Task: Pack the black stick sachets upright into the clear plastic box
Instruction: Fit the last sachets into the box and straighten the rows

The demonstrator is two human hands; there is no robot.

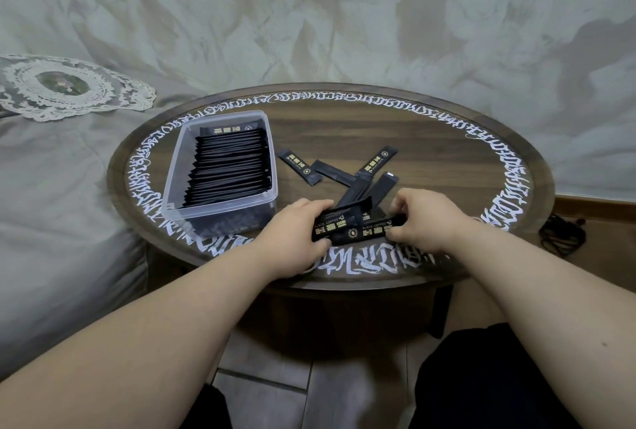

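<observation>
One clear box (172, 184), two hands, many black sachets (229, 167).

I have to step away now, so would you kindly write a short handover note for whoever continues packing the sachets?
Left hand and right hand both grip a small bundle of sachets lying flat near the table's front edge.
Clear box, at left, already holds a long row standing upright.
Left: the bundle, plus loose sachets right of the box.
</observation>
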